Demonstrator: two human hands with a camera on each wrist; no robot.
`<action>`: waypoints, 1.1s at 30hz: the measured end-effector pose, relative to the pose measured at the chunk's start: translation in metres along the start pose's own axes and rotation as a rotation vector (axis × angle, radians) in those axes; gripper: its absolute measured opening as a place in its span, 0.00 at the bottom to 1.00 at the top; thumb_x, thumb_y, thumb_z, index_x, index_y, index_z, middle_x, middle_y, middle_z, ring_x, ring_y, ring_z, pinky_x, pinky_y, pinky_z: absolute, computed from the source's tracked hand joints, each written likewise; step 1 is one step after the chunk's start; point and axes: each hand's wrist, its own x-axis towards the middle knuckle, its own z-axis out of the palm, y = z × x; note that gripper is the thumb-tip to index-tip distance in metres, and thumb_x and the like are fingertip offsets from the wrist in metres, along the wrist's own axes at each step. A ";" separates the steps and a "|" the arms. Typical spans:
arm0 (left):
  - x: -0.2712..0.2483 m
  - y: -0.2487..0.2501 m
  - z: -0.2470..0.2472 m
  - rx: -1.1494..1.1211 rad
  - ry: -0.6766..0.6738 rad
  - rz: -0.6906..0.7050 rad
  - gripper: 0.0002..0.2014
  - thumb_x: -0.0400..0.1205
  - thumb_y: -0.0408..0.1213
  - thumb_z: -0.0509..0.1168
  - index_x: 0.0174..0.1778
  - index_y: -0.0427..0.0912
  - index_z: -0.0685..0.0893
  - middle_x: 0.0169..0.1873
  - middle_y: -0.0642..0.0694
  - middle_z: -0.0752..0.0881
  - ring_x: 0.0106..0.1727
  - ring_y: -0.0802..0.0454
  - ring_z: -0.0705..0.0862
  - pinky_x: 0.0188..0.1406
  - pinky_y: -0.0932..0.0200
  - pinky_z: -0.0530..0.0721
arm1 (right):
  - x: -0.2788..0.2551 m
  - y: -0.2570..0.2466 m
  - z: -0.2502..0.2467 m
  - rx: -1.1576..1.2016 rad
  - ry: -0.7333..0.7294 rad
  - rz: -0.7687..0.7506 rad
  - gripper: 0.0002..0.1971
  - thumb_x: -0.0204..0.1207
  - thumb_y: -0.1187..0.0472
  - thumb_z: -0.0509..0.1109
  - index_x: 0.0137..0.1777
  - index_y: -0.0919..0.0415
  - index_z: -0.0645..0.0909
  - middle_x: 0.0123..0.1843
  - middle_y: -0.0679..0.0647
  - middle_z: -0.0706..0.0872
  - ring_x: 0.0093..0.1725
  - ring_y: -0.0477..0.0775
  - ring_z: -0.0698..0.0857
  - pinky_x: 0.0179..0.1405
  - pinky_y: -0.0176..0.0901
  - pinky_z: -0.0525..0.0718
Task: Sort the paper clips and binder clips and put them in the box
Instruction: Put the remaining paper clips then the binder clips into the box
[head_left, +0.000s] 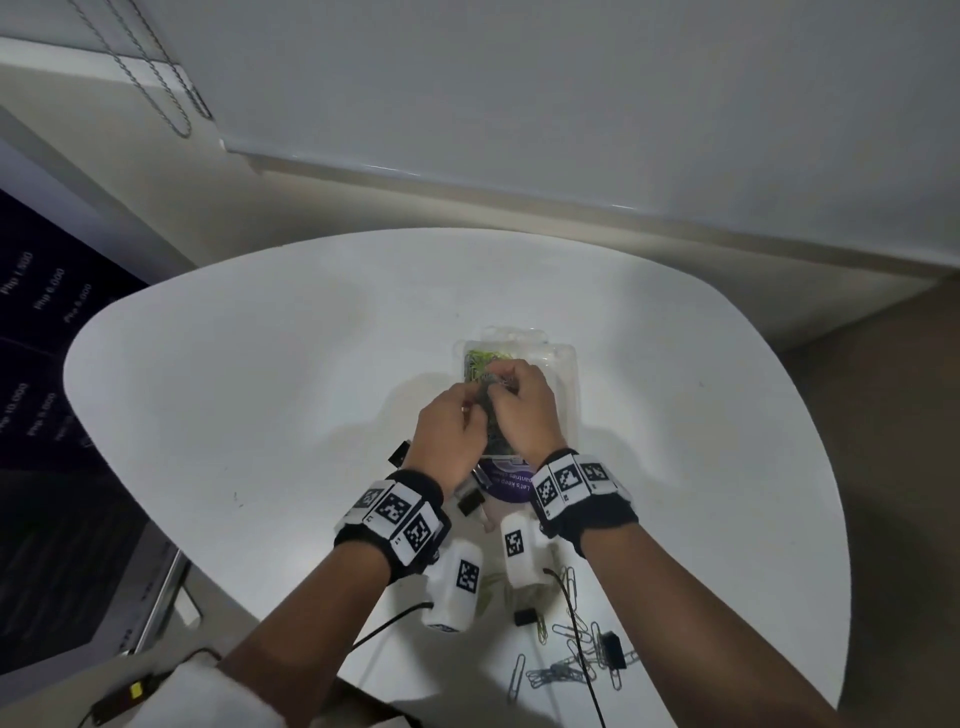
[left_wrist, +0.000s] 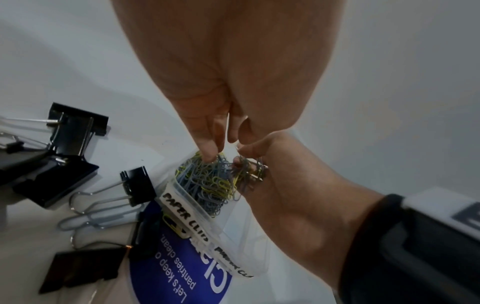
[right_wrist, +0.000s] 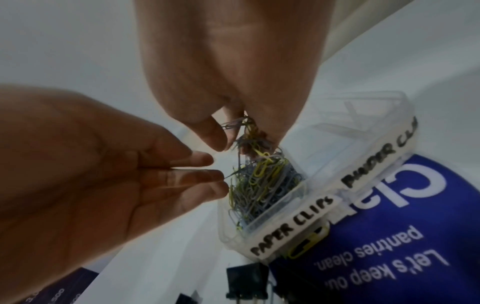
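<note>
A clear plastic box (head_left: 569, 374) sits mid-table on a blue printed disc (head_left: 511, 488). Its left compartment, labelled PAPER CLIPS (right_wrist: 293, 224), holds a heap of grey and yellow paper clips (left_wrist: 205, 185). My right hand (head_left: 498, 384) hangs just above that heap and pinches a tangled bunch of paper clips (right_wrist: 246, 133). Beside it, my left hand (head_left: 475, 410) has its fingertips (left_wrist: 207, 154) at the heap's edge, pinching a clip wire (right_wrist: 228, 176). Loose paper clips (head_left: 571, 654) lie near the table's front edge. Black binder clips (left_wrist: 75, 131) lie left of the box.
More binder clips lie by my wrists (head_left: 470, 501) and among the loose clips (head_left: 613, 649). The box's right compartment (right_wrist: 363, 127) carries a BINDER CLIPS label. The white table (head_left: 260, 389) has a rounded edge; a dark screen (head_left: 36, 415) stands to the left. Camera cables (head_left: 587, 665) cross the clips.
</note>
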 end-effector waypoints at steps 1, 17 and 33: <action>0.000 0.001 0.000 0.009 -0.004 0.001 0.15 0.84 0.32 0.58 0.66 0.43 0.81 0.55 0.46 0.87 0.50 0.54 0.84 0.48 0.69 0.75 | -0.002 0.002 0.000 -0.036 0.000 -0.034 0.15 0.80 0.67 0.64 0.64 0.57 0.82 0.64 0.51 0.79 0.64 0.46 0.79 0.61 0.28 0.70; -0.002 -0.024 0.023 0.847 -0.250 0.355 0.29 0.89 0.49 0.45 0.84 0.39 0.53 0.85 0.44 0.50 0.85 0.48 0.50 0.83 0.51 0.47 | -0.052 0.032 -0.052 -0.122 0.014 -0.283 0.24 0.78 0.74 0.63 0.70 0.51 0.77 0.62 0.45 0.75 0.57 0.38 0.79 0.56 0.27 0.79; -0.106 -0.053 0.038 0.838 -0.698 0.677 0.19 0.78 0.57 0.64 0.56 0.47 0.80 0.51 0.47 0.80 0.54 0.46 0.79 0.55 0.50 0.80 | -0.165 0.169 -0.130 -0.465 -0.387 -0.051 0.25 0.53 0.56 0.86 0.48 0.43 0.80 0.53 0.38 0.77 0.53 0.38 0.77 0.50 0.33 0.79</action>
